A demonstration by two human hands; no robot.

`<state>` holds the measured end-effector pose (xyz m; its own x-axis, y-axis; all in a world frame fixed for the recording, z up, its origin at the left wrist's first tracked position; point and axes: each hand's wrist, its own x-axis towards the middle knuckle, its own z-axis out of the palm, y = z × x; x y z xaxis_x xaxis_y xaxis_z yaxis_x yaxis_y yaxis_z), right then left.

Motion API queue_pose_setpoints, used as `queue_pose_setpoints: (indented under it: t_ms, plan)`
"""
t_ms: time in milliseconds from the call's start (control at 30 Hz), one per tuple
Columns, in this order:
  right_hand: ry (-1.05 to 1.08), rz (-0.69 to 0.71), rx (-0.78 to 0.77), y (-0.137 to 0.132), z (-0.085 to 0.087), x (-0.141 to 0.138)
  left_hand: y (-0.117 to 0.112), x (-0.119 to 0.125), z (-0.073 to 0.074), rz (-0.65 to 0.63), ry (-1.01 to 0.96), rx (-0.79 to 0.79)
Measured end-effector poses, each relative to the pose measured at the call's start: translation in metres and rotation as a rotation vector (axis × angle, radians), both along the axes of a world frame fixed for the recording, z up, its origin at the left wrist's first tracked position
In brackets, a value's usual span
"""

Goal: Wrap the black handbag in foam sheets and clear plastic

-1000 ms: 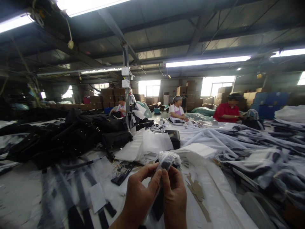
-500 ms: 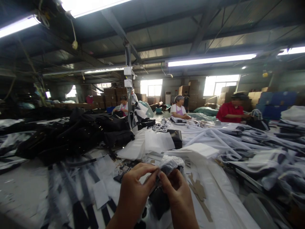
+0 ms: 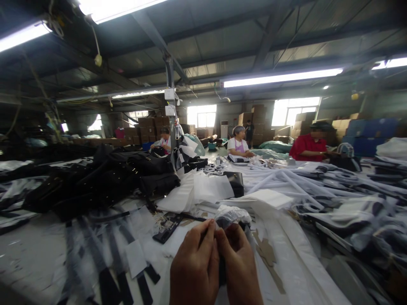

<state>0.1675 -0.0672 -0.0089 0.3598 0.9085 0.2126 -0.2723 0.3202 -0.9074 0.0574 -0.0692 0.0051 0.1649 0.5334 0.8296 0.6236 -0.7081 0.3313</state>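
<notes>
My left hand [image 3: 195,267] and my right hand [image 3: 240,262] meet low in the middle of the view, both closed, with fingertips pinched close together. Crumpled whitish plastic wrap [image 3: 232,214] bulges out just beyond the right fingers, which grip it. Something black shows under and behind the wrap, mostly covered by my hands, so its kind is unclear. Whatever the left fingertips pinch is too small to make out. Left of my hands lies a dark flat piece [image 3: 167,228] with fine light strings or chains on it.
Wrapped black straps [image 3: 108,279] lie at left, beneath a heap of black bags [image 3: 111,178]. White foam sheets [image 3: 213,188] and a small black bag [image 3: 234,183] are ahead. Brown cardboard pieces [image 3: 269,258] and long white sheeting lie right. Several co-workers [image 3: 238,146] sit across the table.
My left hand has turned and drawn in close beside the right, its fingers more upright and folded. The black material that hung between the hands is now mostly hidden.
</notes>
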Motion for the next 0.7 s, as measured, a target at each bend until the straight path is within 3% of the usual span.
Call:
queue_pose_setpoints:
  t_ms: [133,233,300,433,533,700]
  plan:
    - [-0.019,0.036,-0.01,0.001,-0.003,0.002,0.002,-0.003,-0.014,0.054,0.149,0.161]
    - [-0.013,0.057,-0.019,-0.002,0.003,0.003,0.007,-0.012,-0.01,-0.008,0.171,0.189]
    - [-0.007,0.086,-0.021,-0.005,0.008,0.005,0.013,-0.019,0.001,-0.116,0.108,0.025]
    - [0.042,0.164,-0.01,-0.011,0.017,0.011,0.028,-0.031,0.026,-0.309,-0.105,-0.524]
    - [0.059,0.219,0.024,-0.016,0.023,0.012,0.035,-0.03,0.035,-0.465,-0.141,-0.763]
    - [-0.224,0.119,0.006,-0.019,0.02,0.028,0.035,-0.018,0.03,-0.407,-0.297,-0.96]
